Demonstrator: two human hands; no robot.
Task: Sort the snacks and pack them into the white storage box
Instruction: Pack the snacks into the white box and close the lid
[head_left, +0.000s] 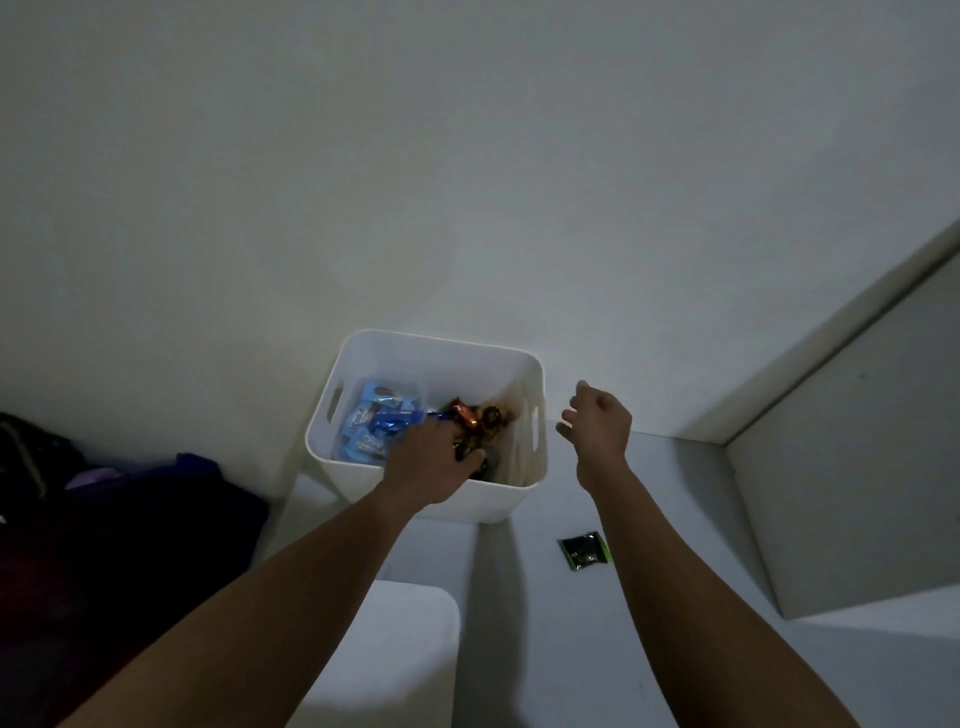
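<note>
A white storage box (441, 341) stands on a pale surface against a wall. Inside it, blue snack packets (376, 418) lie on the left and red and gold wrapped sweets (470, 415) on the right; their writing is too blurred to read. The left hand (431, 460) reaches into the box among the sweets, its fingers hidden, so its grip cannot be told. The right hand (600, 421) hovers just beside the box, loosely curled and holding nothing. A dark green-edged packet (584, 552) lies outside the box on the surface.

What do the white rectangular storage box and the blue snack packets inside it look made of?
White rectangular storage box: likely moulded plastic, smooth matte walls, rounded corners, cut-out handle slots. Blue snack packets: probably glossy plastic film, crinkled with bright glints; dim light leaves it open.
</note>
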